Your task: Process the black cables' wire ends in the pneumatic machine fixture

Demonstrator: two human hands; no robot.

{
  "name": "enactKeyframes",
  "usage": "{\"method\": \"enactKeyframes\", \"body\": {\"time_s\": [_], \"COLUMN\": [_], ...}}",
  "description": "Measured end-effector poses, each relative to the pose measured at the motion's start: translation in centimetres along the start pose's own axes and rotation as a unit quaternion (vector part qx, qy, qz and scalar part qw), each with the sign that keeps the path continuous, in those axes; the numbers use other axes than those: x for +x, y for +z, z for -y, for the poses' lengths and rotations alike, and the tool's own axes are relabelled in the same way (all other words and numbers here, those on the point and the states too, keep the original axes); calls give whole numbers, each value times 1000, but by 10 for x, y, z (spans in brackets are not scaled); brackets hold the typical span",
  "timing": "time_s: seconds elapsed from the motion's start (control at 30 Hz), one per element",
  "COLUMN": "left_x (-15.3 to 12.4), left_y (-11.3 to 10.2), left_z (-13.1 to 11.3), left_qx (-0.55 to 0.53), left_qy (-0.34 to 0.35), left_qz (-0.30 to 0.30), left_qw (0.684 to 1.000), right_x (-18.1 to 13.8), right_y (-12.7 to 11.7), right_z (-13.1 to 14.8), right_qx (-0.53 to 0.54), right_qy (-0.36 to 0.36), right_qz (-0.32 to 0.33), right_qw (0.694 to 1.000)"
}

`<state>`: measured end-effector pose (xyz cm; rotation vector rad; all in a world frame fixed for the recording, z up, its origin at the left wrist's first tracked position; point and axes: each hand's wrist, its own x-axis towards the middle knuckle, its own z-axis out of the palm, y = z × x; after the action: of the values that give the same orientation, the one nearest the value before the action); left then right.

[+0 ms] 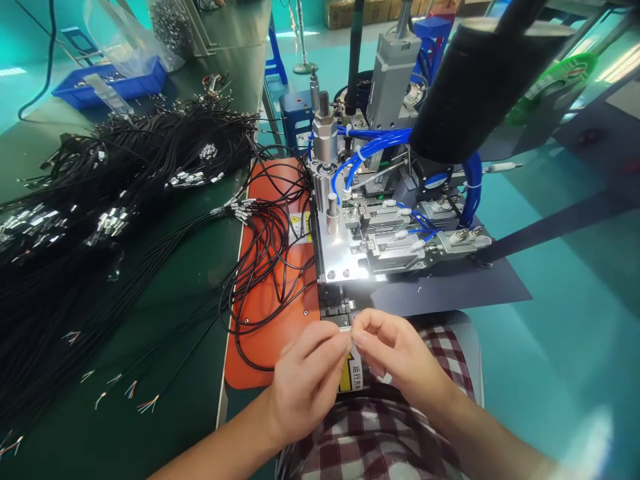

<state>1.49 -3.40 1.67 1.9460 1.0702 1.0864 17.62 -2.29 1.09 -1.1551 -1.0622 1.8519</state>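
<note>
Looking down at a two-handed pinch here, just in front of the machine and right above the lap. Seeing the left hand curled in with thumb and index squeezed together, closed on a black cable by the look of it. Can follow that cable in a wide loop over the orange base, then in behind the outer edge of the same hand, so mostly hidden by the palm from there. Got the right hand facing in from the other side, thumb and index pressed tip to tip, other fingers loosely bent. Can't tell what's between those right fingertips, too small and blurry. Would call both sets of fingertips just about touching. Can make out a pale sliver right at the left fingertips, but can't say whether cable end or machine edge. Also spotting a yellow label below the hands, metal-tipped cable ends lying up by the base, and a big heap of black cables on the green table to the left, near a blue tray.
</note>
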Motion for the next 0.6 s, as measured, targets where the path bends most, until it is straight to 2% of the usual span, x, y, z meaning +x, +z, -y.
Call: {"method": "enactKeyframes", "body": {"time_s": [0.03,0.1,0.17,0.23,0.3,0.4,0.5,0.6], "left_x": [0,5,12,19,23,25,23,22], "left_y": [-1,-3,-6,-8,-12,-15,-16,-17], "left_z": [2,3,4,7,14,28,37,41], "left_qx": [8,16,33,64,92,128,187,243], "left_qy": [-4,-62,-130,-146,-115,-26,39,71], "left_qz": [23,49,57,58,63,84,119,135], "left_qw": [1000,997,989,985,987,988,974,958], "right_x": [0,1,4,9,17,28,34,34], "right_y": [-1,-4,-9,-15,-22,-29,-32,-33], "right_z": [0,0,1,3,2,-3,-11,-15], "right_qx": [5,0,-25,-53,-70,-65,-50,-52], "right_qy": [5,7,-1,-13,-19,-16,-10,-5], "right_qz": [-1,-23,-61,-92,-102,-88,-74,-74], "right_qw": [1000,1000,998,994,992,994,996,996]}}
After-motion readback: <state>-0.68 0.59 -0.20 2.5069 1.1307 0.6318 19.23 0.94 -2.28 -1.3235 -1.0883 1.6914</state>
